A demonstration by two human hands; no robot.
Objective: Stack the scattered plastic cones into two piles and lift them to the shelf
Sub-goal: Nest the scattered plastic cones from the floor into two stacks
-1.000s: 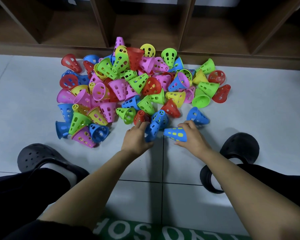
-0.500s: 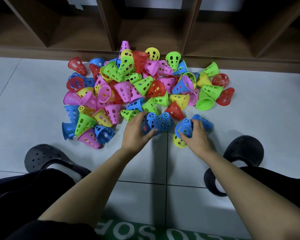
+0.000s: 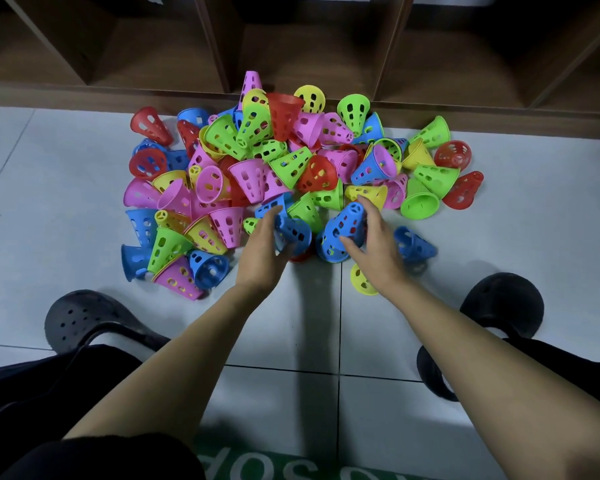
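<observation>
A heap of perforated plastic cones (image 3: 284, 161) in pink, green, blue, red and yellow lies on the floor in front of the shelf (image 3: 309, 46). My left hand (image 3: 262, 251) is shut on a blue cone (image 3: 293, 233) at the heap's near edge. Just to the right, my right hand (image 3: 374, 244) grips another blue cone (image 3: 342, 233), which has a red one showing through its holes. A loose blue cone (image 3: 413, 245) and a yellow cone (image 3: 361, 280) lie beside my right wrist.
The wooden shelf has several open compartments along the floor at the back. My two black clogs (image 3: 84, 320) (image 3: 499, 306) stand on the grey tiles at left and right. A green mat (image 3: 291, 469) with white letters lies at the near edge.
Both hands moved forward into the heap's near edge, each carrying its blue cone. The yellow cone now lies uncovered beside my right wrist, and the view shifted forward a little.
</observation>
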